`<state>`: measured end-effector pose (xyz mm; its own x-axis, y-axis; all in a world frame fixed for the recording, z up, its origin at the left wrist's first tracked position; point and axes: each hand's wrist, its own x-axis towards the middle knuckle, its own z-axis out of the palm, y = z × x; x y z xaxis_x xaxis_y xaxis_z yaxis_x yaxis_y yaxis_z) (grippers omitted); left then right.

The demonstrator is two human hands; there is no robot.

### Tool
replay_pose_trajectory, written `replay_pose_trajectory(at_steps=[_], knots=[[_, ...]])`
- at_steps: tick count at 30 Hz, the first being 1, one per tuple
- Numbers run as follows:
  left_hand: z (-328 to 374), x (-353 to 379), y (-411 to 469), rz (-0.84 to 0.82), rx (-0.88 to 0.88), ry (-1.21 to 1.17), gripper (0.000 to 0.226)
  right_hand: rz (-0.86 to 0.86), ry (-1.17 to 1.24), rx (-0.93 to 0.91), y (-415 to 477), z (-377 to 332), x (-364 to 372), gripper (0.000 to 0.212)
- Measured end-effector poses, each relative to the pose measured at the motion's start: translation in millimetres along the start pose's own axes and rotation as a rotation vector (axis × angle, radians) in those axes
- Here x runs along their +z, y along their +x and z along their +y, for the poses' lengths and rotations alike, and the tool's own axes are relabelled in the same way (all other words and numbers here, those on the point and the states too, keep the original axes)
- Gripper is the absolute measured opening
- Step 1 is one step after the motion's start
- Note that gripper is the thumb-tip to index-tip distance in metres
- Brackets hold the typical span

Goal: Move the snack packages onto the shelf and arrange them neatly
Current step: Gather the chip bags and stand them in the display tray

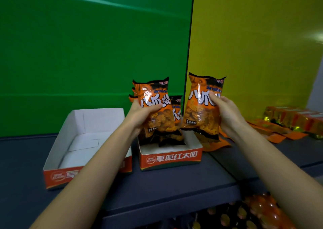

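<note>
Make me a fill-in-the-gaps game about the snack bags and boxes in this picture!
1. The snack bag in the right hand is mostly ____.
2. The left hand holds its bags above the box on the ____ side.
3. Behind the empty box, the wall is ____.
Missing words: orange, right, green.
</note>
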<state>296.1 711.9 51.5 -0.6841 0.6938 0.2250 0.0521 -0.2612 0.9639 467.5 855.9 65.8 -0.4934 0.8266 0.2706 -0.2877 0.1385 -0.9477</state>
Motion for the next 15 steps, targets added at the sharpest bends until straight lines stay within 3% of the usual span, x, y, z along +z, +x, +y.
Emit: replay_pose_trajectory(at_steps=[5,7,15], knots=[[-25,9,4,0.042,-0.018,0.161,0.071,-0.093,0.055,0.019,22,15,-2,0.058],[-31,4,4,0.063,-0.042,0.249,0.075,-0.159,0.082,0.023,27,22,3,0.051],[-25,-18,2,0.124,0.067,0.582,0.074,-0.34,0.084,0.06,35,50,30,0.048]])
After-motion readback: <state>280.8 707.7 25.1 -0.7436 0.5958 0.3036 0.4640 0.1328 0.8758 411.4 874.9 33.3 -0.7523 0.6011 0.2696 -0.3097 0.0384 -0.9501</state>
